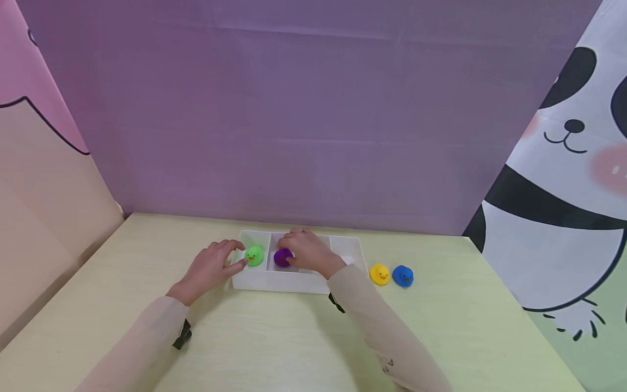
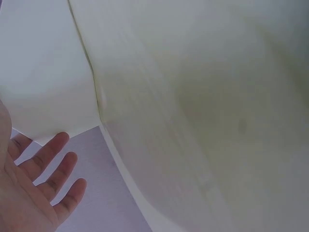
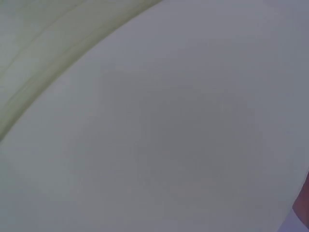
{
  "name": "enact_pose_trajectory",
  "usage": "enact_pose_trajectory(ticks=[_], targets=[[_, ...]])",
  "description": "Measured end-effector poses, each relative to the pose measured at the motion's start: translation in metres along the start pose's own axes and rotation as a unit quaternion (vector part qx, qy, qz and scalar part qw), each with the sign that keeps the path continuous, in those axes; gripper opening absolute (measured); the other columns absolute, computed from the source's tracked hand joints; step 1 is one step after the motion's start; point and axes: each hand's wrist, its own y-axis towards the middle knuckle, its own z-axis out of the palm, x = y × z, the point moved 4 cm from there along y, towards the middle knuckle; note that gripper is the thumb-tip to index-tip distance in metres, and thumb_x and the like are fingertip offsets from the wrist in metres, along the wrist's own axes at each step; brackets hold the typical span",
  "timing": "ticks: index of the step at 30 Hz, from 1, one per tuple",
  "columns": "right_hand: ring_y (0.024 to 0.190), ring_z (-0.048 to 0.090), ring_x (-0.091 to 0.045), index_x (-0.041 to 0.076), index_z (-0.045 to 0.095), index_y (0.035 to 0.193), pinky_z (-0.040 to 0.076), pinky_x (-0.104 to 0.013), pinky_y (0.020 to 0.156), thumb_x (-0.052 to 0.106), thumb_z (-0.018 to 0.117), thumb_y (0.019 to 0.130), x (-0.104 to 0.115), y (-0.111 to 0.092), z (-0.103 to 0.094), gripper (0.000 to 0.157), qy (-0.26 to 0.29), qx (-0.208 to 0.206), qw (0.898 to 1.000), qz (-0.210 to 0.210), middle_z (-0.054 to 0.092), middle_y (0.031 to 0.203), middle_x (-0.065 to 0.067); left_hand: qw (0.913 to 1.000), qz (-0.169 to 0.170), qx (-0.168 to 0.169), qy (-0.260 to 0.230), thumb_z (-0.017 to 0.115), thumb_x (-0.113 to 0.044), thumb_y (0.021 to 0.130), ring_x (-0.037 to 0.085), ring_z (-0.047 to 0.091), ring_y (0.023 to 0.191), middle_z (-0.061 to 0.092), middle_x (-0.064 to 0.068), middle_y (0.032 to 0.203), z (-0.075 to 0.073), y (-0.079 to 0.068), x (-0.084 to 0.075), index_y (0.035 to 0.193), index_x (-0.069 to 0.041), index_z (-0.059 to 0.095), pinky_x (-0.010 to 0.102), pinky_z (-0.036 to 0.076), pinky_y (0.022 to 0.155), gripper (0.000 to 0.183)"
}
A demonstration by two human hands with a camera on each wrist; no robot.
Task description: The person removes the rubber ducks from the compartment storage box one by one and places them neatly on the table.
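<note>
A white tray (image 1: 281, 282) split into compartments stands on the table. In its left compartment sits a green rubber duck (image 1: 254, 255), facing forward. My left hand (image 1: 209, 270) is at that duck's left side, thumb and forefinger spread apart at the tray's left edge; the left wrist view shows its other fingers loosely extended. With my right hand (image 1: 308, 251) I hold a purple rubber duck (image 1: 282, 257) in the middle compartment, thumb on its near right side and fingers behind it. The right wrist view is mostly a pale surface, with only a bit of the hand at its lower right.
Right of the tray, a yellow rubber duck (image 1: 379, 274) and a blue rubber duck (image 1: 403, 276) sit side by side on the pale wooden table (image 1: 274, 337). My right forearm crosses the tray's near right part. A purple backdrop (image 1: 303, 120) rises behind the table.
</note>
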Motion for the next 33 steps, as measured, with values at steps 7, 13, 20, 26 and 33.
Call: enact_pose_trajectory(ticks=[7,13,20,26,33], targets=[[0.106,0.054,-0.018,0.018,0.063,0.101,0.038,-0.048,0.098,0.016,0.07,0.078,0.002,0.006,0.004,0.025,-0.019,0.02,0.999,0.023,0.064,0.106,0.004,1.0,-0.001,0.003,0.001,0.055,-0.039,0.087,0.027,0.054,0.097,0.061,0.005,0.116,0.0,0.0,0.0,0.113,-0.015,0.057,0.044,0.043,0.08,0.035],[0.107,0.054,-0.018,0.018,0.063,0.102,0.036,-0.048,0.1,0.018,0.07,0.079,0.003,0.01,0.006,0.025,-0.028,0.038,0.998,0.033,0.064,0.107,0.004,0.9999,-0.005,0.009,-0.004,0.054,-0.041,0.087,0.027,0.054,0.1,0.06,0.005,0.117,0.0,-0.001,0.0,0.114,-0.014,0.057,0.046,0.043,0.082,0.038],[0.102,0.054,-0.017,0.019,0.062,0.101,0.037,-0.044,0.096,0.021,0.07,0.079,0.003,0.012,0.008,0.023,-0.044,0.05,0.997,0.041,0.064,0.103,0.005,1.0,0.002,0.005,-0.006,0.055,-0.04,0.087,0.027,0.055,0.099,0.06,0.006,0.118,0.0,0.0,0.0,0.114,-0.014,0.057,0.045,0.043,0.081,0.037],[0.099,0.054,-0.017,0.019,0.062,0.101,0.038,-0.041,0.093,0.022,0.07,0.079,0.005,0.012,0.009,0.024,-0.053,0.05,0.996,0.046,0.064,0.102,0.005,1.0,0.003,0.008,-0.004,0.055,-0.04,0.087,0.026,0.055,0.097,0.06,0.006,0.117,-0.001,-0.001,0.0,0.114,-0.013,0.057,0.044,0.044,0.08,0.038],[0.097,0.055,-0.017,0.019,0.062,0.101,0.038,-0.039,0.089,0.021,0.068,0.08,0.006,0.012,0.007,0.022,-0.058,0.054,0.996,0.048,0.064,0.101,0.004,1.0,0.003,0.005,-0.003,0.056,-0.039,0.087,0.027,0.055,0.098,0.061,0.005,0.116,0.0,-0.001,0.0,0.113,-0.014,0.058,0.045,0.044,0.081,0.037]])
